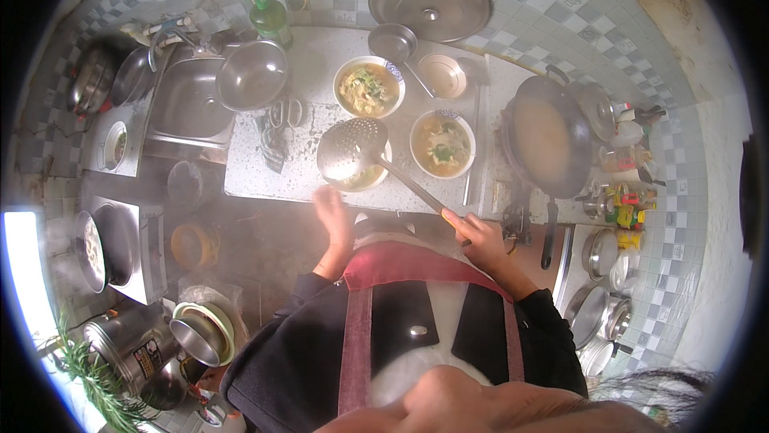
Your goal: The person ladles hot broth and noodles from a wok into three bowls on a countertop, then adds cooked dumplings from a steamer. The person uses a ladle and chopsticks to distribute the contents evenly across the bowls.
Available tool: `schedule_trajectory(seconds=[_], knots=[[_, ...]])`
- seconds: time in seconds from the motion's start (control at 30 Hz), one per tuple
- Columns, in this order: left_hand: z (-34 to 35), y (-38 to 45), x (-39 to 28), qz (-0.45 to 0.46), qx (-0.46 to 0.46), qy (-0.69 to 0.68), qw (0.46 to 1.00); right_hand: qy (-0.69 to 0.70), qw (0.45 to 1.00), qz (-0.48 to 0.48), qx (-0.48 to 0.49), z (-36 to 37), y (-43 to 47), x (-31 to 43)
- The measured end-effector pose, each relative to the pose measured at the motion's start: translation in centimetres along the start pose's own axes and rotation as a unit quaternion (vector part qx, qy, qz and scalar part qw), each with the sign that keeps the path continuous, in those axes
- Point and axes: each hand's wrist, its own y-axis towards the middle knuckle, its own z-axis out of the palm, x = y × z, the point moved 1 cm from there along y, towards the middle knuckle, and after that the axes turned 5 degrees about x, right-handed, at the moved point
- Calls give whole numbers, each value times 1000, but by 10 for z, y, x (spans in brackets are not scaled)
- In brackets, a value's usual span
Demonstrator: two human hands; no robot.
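My right hand (479,237) is closed around the handle of a large perforated skimmer (351,147). The skimmer's head hangs over a third bowl (367,182) and hides most of it, apart from some greens and broth. Just in front of that bowl is my left hand (330,217), blurred, with nothing visible in it. Farther back stands a bowl of noodle soup (365,89) heaped with noodles and greens. To its right sits another bowl of noodle soup (443,144) with greens on top. Both have blue patterned rims.
A long-handled metal ladle (393,42) lies by a small bowl (443,75). On the right, a wok (545,126) holds cloudy liquid, its handle pointing toward me. The left side has a metal basin (251,75), a sink (186,99) and a striped cloth (271,141). Steam hazes the view.
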Motion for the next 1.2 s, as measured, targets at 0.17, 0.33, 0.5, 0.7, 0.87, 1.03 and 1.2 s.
schedule_trajectory(seconds=[0.17, 0.33, 0.5, 0.7, 0.87, 1.03, 1.2], knots=[[63, -63, -62, -17, 408, -113, 906, 2, 998, -3, -65, 41, 20, 7], [71, -52, -38, -100, 297, -184, 932, 144, 988, 23, 46, 23, 59, 29], [37, -44, -90, -109, 225, -340, 906, 173, 934, -95, -299, -32, 116, 5], [-15, -4, -58, -38, 95, -208, 973, 190, 945, 24, -266, -15, 187, -26], [-40, -6, -64, -1, 87, -79, 993, 377, 884, 122, -246, 54, 211, -43], [-49, -13, -58, 11, 81, -3, 997, 478, 828, 45, -289, 97, 215, -55], [-51, -16, -52, 19, 66, -40, 997, 389, 886, -108, -227, 83, 198, -46]])
